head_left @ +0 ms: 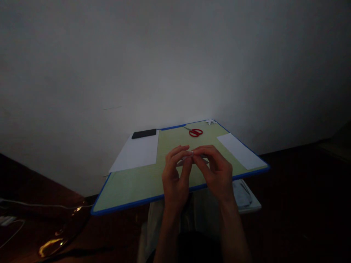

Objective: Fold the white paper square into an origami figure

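Observation:
Above the near part of a pale green table [131, 186] with a blue rim, both of my hands meet fingertip to fingertip on a small piece of folded white paper [179, 162]. My left hand [175, 173] pinches it from the left, thumb and fingers closed. From the other side my right hand [218, 170] grips it between thumb and index finger. Most of the paper is hidden by the fingers; only thin pale edges show. Beyond the hands lie scissors [195, 132] with red handles, their blades pointing to the back left.
A white sheet [137, 155] lies on the table's left, with a dark flat rectangular object [144, 134] at its back edge. Another white sheet [241, 151] lies along the right edge. A white paper star shape [211, 121] sits in the far corner, near the wall [175, 65].

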Motion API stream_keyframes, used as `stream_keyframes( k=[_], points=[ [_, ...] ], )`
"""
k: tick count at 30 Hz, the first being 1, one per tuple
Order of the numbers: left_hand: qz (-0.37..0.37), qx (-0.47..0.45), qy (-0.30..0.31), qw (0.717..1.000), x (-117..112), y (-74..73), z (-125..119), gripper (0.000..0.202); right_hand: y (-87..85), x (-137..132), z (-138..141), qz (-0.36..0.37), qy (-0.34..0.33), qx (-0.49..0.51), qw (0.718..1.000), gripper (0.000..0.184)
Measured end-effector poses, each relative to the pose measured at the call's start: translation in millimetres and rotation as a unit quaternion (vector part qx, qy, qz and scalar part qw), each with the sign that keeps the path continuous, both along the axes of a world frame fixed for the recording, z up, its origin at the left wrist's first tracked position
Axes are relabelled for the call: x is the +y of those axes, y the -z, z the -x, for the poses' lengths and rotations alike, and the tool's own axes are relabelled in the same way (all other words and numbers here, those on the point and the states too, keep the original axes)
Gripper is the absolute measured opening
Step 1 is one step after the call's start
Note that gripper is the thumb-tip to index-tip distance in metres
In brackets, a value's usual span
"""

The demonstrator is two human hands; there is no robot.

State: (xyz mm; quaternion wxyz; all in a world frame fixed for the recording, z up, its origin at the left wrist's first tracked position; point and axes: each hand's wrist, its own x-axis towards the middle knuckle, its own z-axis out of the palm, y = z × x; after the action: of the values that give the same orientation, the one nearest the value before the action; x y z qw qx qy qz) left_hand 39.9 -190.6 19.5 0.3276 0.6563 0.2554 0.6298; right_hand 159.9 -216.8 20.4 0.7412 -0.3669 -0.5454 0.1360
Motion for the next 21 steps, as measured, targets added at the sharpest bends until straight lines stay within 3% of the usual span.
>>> stream_keyframes(
  k=[7, 12, 21],
  points=[
    [-0.035, 0.002, -0.018, 0.999, 1.6, -3.0, 1.3, 0.013, 1.9, 2.2, 1.8, 0.006, 0.017, 0.001, 1.000, 0.011],
    [0.031, -0.050, 0.005, 0.998, 3.8, -2.6, 4.7, 0.030, 2.0, 1.7, 1.1, 0.009, 0.011, -0.013, 1.000, 0.024],
    [0.065, -0.053, 0.067, 0.994, 9.1, -2.0, 7.7, 0.007, -0.3, -0.3, -6.2, 0.010, -0.019, -0.023, 1.000, 0.011]
  ],
)
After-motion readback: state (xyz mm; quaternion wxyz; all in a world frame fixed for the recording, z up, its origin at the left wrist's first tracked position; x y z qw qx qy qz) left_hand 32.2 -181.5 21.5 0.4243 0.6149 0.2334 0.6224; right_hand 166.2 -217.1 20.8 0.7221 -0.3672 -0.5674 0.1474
